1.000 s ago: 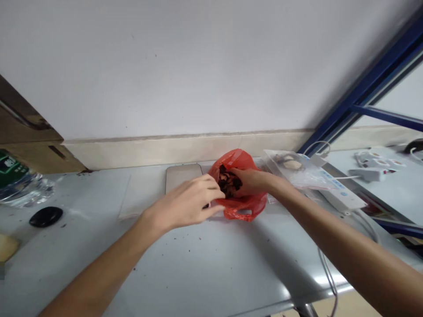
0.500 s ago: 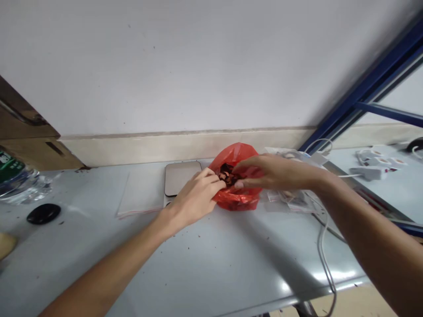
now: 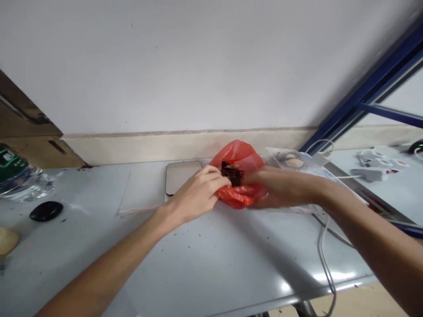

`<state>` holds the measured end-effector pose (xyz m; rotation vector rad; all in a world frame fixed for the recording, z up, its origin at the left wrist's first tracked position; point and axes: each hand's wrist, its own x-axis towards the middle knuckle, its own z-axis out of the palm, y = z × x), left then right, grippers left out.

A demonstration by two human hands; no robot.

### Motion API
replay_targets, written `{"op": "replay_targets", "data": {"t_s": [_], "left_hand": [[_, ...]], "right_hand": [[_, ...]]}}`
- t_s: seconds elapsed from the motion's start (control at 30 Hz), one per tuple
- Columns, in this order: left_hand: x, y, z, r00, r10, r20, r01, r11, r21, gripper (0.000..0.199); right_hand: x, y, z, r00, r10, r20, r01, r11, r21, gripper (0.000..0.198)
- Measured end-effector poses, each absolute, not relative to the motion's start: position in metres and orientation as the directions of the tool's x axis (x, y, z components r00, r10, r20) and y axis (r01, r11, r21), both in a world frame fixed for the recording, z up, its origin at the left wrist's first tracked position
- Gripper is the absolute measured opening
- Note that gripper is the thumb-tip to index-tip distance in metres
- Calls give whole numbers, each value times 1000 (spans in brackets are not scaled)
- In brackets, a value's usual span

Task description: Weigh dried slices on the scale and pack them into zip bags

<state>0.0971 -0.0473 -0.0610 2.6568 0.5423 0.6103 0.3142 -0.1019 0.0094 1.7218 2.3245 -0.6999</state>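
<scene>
Has the red bag [image 3: 236, 152] standing open at the far middle of the counter [image 3: 185, 273], close to the wall. Holds its left rim with the left hand [image 3: 201, 189], fingers curled over the edge and seemingly closed on the plastic. Brings the right hand [image 3: 264, 182] to the right side of the bag, with fingers blurred and partly hidden. Cannot tell how far open, or whether gripping plastic, contents or neither.

Looks partway along, judging by the open mouth and both hands at it. Shows the bag already open, with contents inside and the top not gathered or tied. Leaves unclear how much lies deeper down.

Holds, in the red bag, a loose heap of dark pieces [image 3: 234, 175], with some browner bits among them. To the right, near the right forearm, shows a clear bag [image 3: 310, 163] with a pale lump [image 3: 294, 163] inside. To the left, just beyond the left hand, shows a flat square plate [image 3: 183, 174], and beside that a flat clear bag [image 3: 142, 193], too faint for judging any contents. At far left, includes a bottle [image 3: 20, 176] with a green label, and nearer, a black oval thing [image 3: 46, 211].
</scene>
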Motion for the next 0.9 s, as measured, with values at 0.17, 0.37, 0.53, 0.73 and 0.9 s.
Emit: {"op": "replay_targets", "data": {"t_s": [0.17, 0.37, 0.53, 0.73, 0.9], "left_hand": [[94, -58, -64, 959, 282, 12, 260, -900, 351, 13], [93, -59, -64, 941, 339, 14, 312, -880, 357, 45], [92, -56, -63, 930, 366, 27, 342, -891, 298, 46], [94, -56, -65, 916, 390, 93, 353, -894, 275, 45], [99, -61, -68, 923, 383, -22, 373, -883, 285, 52]], "right_hand": [[325, -91, -1, -293, 752, -590, 943, 126, -308, 41], [314, -74, -24, 33, 964, -266, 997, -49, -55, 23], [293, -69, -43, 60, 960, -272, 994, -84, -76, 43], [300, -61, -34, 94, 972, -217, 988, -117, -98, 37], [309, -61, -12, 118, 985, 124, 970, -88, -227, 52]]}}
